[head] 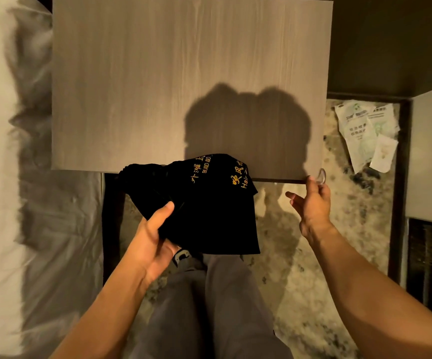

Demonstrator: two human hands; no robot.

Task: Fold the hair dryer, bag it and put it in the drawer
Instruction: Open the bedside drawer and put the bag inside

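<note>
A black cloth bag (209, 203) with gold lettering hangs in front of the wooden nightstand top (183, 81), overlapping its front edge. My left hand (152, 242) is shut on the bag's lower left side, thumb on top of the cloth. The hair dryer itself is not visible, and I cannot tell whether it is inside the bag. My right hand (310, 203) is at the right end of the nightstand's front edge, fingers spread, fingertips touching the dark strip (277, 180) under the top. A small clear ring-shaped thing (322, 174) shows by those fingertips.
A bed with white crumpled bedding (15, 177) lies along the left. Patterned carpet (300, 281) covers the floor, with white paper packets (367, 136) lying to the right of the nightstand. My grey-trousered legs (209, 307) stand close to the nightstand. A dark frame and light panel stand at the far right.
</note>
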